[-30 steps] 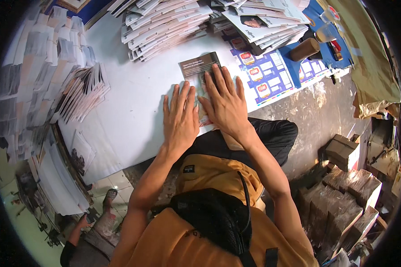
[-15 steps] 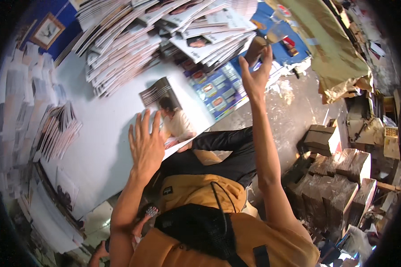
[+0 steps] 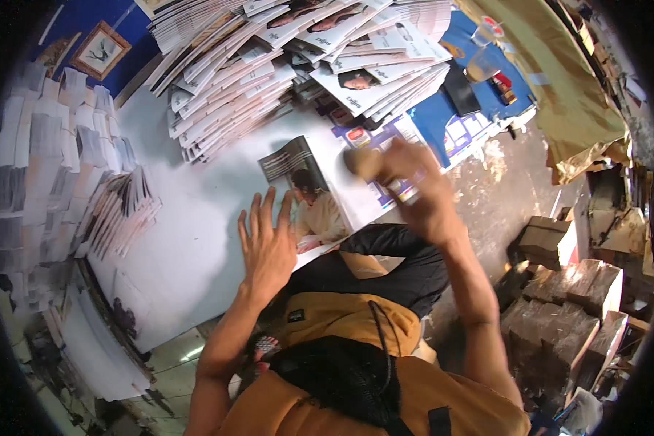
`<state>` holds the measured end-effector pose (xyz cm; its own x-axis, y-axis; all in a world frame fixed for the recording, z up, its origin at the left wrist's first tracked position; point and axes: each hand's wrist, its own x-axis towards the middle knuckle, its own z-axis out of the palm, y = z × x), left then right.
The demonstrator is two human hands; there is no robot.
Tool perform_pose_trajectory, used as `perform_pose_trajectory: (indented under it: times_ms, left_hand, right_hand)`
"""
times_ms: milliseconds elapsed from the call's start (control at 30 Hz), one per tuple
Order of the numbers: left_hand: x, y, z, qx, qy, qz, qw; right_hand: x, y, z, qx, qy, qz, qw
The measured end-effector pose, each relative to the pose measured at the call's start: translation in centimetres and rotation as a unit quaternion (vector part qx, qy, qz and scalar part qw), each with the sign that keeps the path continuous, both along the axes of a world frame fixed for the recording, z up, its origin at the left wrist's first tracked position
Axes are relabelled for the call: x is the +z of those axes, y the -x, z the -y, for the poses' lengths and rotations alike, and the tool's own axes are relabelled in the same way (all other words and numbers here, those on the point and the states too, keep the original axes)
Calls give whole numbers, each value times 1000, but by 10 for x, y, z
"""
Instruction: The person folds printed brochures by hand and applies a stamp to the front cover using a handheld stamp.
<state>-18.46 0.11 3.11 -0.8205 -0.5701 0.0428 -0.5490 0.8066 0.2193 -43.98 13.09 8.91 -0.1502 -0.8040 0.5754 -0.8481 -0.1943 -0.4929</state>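
Observation:
My left hand (image 3: pixel 269 243) lies with fingers spread on the table, its fingertips at the left edge of a printed booklet (image 3: pixel 320 218). The booklet bears a photo of a seated person in a pale top, and a dark strip crosses its upper end. Above its right side, my right hand (image 3: pixel 423 192) is closed around a small brown block (image 3: pixel 363 164). Motion blurs the hand and the block, so I cannot tell the block's exact kind. Piles of white booklets (image 3: pixel 229 109) with portrait covers stand beyond the open one.
A small fan of folded sheets (image 3: pixel 127 211) and tall paper stacks (image 3: pixel 43 160) line the left. A black phone-like slab (image 3: pixel 461 89) and a clear plastic cup (image 3: pixel 479 69) rest on the blue surface at right. Wrapped brown bundles (image 3: pixel 548 320) sit on the floor.
My right hand has come from the blue surface toward the booklet, bringing the brown block. My left hand stays spread at the booklet's edge. The whole view has shifted slightly.

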Motion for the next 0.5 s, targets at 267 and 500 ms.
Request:
perform_pose_trajectory:
  times_ms: [267, 500]
  left_hand:
    - [0, 2, 0, -10, -13, 15, 1000]
    - [0, -3, 1, -20, 19, 32, 999]
  right_hand:
    - [-58, -22, 66, 2, -130, -214, 968]
    - [-62, -10, 104, 1, -154, -149, 977]
